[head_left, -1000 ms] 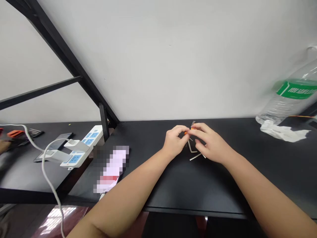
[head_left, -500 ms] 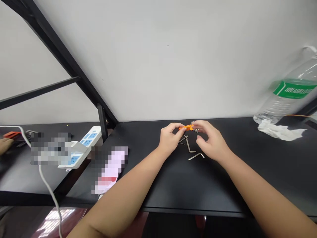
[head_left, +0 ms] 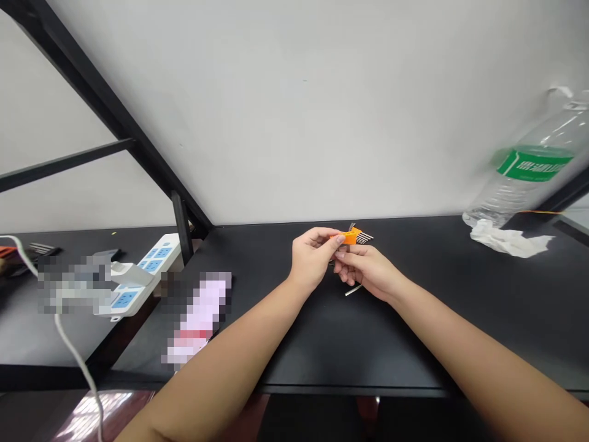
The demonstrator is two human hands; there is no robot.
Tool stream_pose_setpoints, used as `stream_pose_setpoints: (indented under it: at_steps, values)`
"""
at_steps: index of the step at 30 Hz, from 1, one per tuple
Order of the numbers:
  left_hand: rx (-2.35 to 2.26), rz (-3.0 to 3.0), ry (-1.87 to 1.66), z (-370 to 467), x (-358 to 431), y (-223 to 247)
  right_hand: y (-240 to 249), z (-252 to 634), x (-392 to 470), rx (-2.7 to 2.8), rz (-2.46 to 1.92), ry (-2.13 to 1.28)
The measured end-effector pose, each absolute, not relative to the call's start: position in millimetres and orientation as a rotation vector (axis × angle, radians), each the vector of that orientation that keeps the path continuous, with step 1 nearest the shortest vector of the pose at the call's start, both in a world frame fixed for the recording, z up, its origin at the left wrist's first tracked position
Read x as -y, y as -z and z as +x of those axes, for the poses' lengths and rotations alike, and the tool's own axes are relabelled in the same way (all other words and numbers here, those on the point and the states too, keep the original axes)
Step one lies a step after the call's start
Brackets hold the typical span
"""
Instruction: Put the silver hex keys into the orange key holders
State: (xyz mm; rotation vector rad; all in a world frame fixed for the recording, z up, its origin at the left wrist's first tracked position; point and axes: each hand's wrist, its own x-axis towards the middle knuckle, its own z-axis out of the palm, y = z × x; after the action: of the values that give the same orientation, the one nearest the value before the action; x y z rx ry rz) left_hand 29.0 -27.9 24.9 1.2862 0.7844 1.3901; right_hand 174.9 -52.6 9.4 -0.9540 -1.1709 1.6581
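Observation:
An orange hex key holder [head_left: 345, 237] is held between the thumb and fingers of my left hand [head_left: 309, 256], just above the black tabletop. Several thin hex keys [head_left: 365, 238] fan out from its right side, and a short metal end [head_left: 352, 226] stands up at its back. Right below the holder, my right hand [head_left: 368, 270] has its thumb and fingers closed by a short dark metal piece, seemingly a hex key. One loose hex key [head_left: 353, 290] lies on the table, partly behind the right hand. My fingers cover most other loose keys.
A phone [head_left: 200, 319], blurred out, lies on the left. Beyond it are a white power strip [head_left: 151, 264] with a plug and a white cable [head_left: 76, 350]. Crumpled tissue [head_left: 508, 239] and a large plastic bottle [head_left: 529, 172] are on the right. A black frame [head_left: 138, 141] rises at the left.
My right hand has moved left and its fingers have closed under the holder, covering loose keys. The fanned keys show more clearly. The view has shifted slightly.

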Motion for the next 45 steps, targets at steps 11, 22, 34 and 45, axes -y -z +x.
stream_pose_setpoints:
  at_steps: [11,22,34,45]
  values:
    - [-0.749,1.104,-1.570,22,4,-20,-8,177,54,1.552,-1.337,-1.452]
    - [-0.904,1.280,-1.390,8,-23,4,-32,241,41,2.014,-1.926,-0.568]
    - [-0.945,1.487,-1.236,12,-18,9,-21,255,41,2.161,-2.030,-0.333]
    - [-1.016,2.101,-1.135,13,-14,16,-15,198,64,2.624,-1.371,-0.143]
